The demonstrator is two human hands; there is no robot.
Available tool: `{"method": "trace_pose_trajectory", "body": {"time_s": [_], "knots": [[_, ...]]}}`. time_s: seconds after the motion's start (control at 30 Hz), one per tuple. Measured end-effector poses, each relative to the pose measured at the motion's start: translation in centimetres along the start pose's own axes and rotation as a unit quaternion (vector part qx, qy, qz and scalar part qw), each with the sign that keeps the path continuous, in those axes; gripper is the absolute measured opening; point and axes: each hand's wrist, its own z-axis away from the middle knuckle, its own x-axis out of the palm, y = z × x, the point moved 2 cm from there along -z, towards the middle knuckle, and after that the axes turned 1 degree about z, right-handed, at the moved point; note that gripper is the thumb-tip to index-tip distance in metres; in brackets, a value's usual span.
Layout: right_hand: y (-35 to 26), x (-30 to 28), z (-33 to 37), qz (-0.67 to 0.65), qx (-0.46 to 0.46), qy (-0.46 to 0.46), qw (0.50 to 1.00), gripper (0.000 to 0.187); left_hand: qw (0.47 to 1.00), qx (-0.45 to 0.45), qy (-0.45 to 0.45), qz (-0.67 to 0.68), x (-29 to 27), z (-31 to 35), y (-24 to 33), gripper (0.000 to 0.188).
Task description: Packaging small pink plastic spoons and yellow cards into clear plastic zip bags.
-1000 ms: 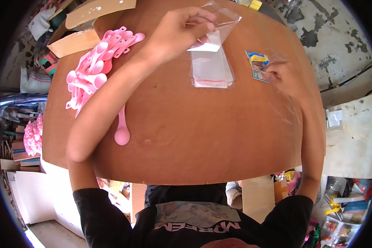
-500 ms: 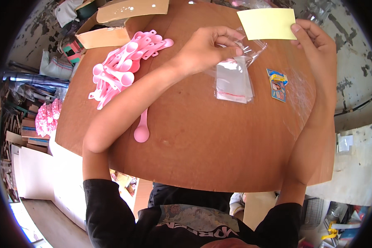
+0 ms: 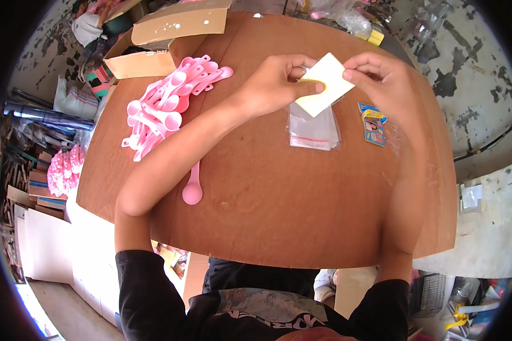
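Note:
A pale yellow paper card is held tilted between my two hands above the table. My left hand is closed on its left side, thumb on the front face. At the upper right corner, my right hand pinches it with thumb and fingers. Under the card lies a stack of clear plastic bags, partly covered by it. A small blue printed card with a yellow part lies to the right of the bags. Left of my left forearm is a heap of pink plastic spoons; one loose pink spoon lies nearer to me.
An open cardboard box stands at the table's far left. Clear plastic packaging and a yellow block are at the far edge. A person is in the far left background. Crumpled pink-and-white bags sit left of the table.
The yellow card has come down and left and turned, from my right hand alone into both hands. My left hand has moved from the clear plastic onto the card.

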Motion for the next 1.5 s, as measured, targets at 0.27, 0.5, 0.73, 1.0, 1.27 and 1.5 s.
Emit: {"method": "trace_pose_trajectory", "body": {"time_s": [0.27,0.5,0.73,1.0,1.27,1.5], "knots": [[2.0,2.4,-0.5,-0.124,-0.018,-0.073,0.989,0.022,0.998,0.053,0.024,-0.028,-0.2,0.1,0.6,0.035],[2.0,2.9,-0.6,-0.137,0.080,-0.117,0.980,0.022,0.983,0.140,0.064,-0.097,-0.3,0.1,0.5,0.031],[2.7,3.8,-0.7,-0.131,0.059,-0.129,0.981,0.024,0.971,0.152,0.087,-0.160,0.0,0.4,0.8,0.025],[2.9,5.1,-1.2,-0.077,0.045,-0.018,0.996,0.017,0.978,0.137,0.103,-0.118,-0.6,0.2,1.6,0.023],[2.4,5.0,-0.5,0.011,-0.021,-0.102,0.994,0.023,0.990,0.111,0.053,-0.075,-0.2,-0.1,0.8,0.022],[2.9,6.0,-1.2,-0.087,-0.019,-0.137,0.987,0.019,0.958,0.121,-0.036,-0.259,-1.8,0.9,2.0,0.057]]}}
